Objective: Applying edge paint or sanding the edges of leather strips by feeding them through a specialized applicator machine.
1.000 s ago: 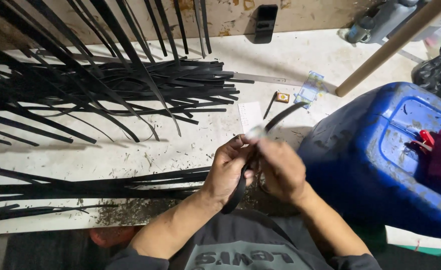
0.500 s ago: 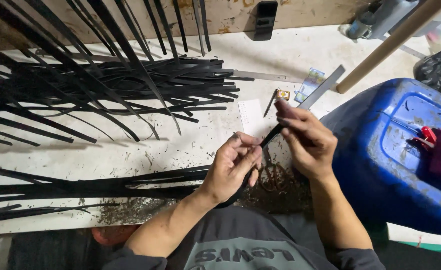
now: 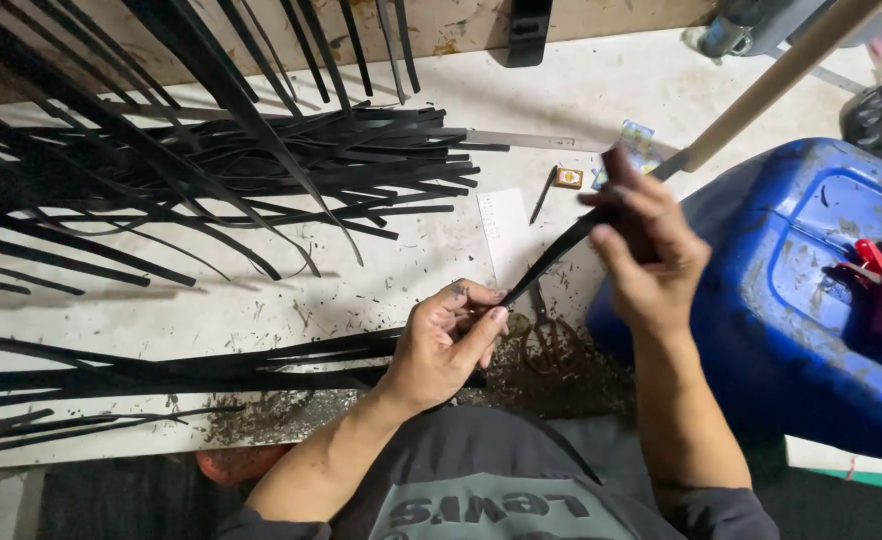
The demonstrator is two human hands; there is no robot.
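Black strip [image 3: 551, 262], thin, flat and flexible, runs taut between both hands above the white bench [image 3: 261, 300]. I see the left hand [image 3: 446, 340] pinching its lower end and the right hand [image 3: 646, 245] clamped on the upper end, now raised farther away than before. A small orange box [image 3: 568, 178] and a white paper slip [image 3: 506, 225] lie beyond, beside a blue plastic drum [image 3: 811, 300].

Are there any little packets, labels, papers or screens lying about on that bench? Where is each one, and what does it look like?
Small box: on the white bench beyond the hands, squarish, orange-yellow with a dark centre.
Printed packet: beside the box, partly behind the right hand, flat, light blue with colourful print.
Paper slip: under the black strip the hands hold, white, rectangular.
Shirt print: pale lettering on the grey shirt, bottom edge.
No screens show.
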